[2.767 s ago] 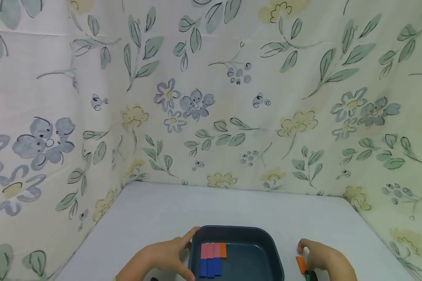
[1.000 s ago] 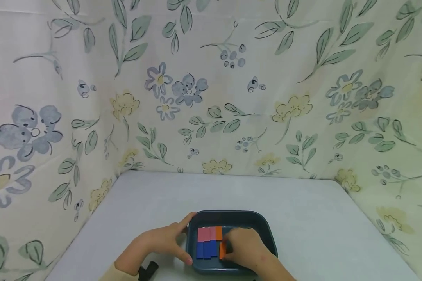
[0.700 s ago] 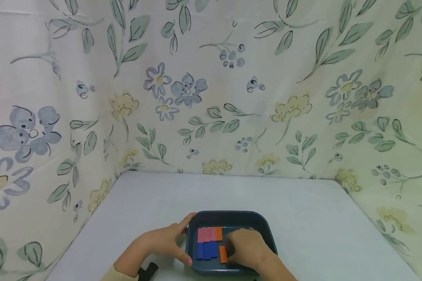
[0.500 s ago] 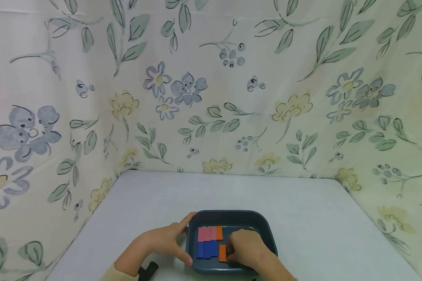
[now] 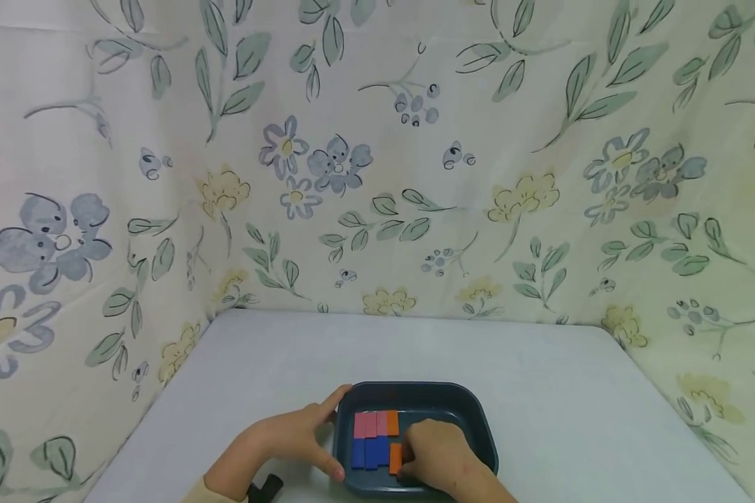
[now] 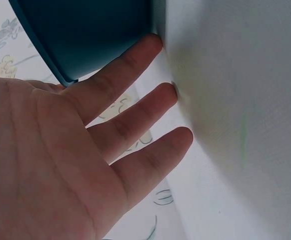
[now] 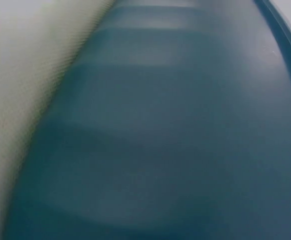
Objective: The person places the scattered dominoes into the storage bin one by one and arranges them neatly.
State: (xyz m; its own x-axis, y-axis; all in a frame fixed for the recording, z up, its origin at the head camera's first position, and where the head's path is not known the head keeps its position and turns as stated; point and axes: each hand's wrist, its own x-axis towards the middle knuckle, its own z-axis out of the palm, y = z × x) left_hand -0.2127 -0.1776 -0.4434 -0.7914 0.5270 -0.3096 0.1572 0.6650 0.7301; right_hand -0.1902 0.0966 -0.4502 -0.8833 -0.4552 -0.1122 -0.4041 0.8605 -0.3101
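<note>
A dark blue tray [image 5: 449, 402] stands near the front of the table. My left hand [image 5: 289, 436] touches its left side, thumb and index finger spread along it; in the left wrist view the fingers [image 6: 135, 112] are straight. Inside, several pink tiles [image 5: 370, 425] and an orange one [image 5: 393, 423] form a far row, with several blue tiles [image 5: 370, 453] in front. My right hand [image 5: 440, 454] reaches into the tray, its bent fingers and thumb at the right edge of another orange tile [image 5: 395, 459]. The right wrist view shows tray wall, with no fingers.
The white table [image 5: 541, 391] extends around the tray. Floral cloth [image 5: 377, 175] hangs behind and at the sides. A black object [image 5: 269, 485] sits by my left wrist.
My right hand has come from the table on the right into the tray with the orange tile. That tile has straightened and shifted left against the blue row. My left hand stays at the tray.
</note>
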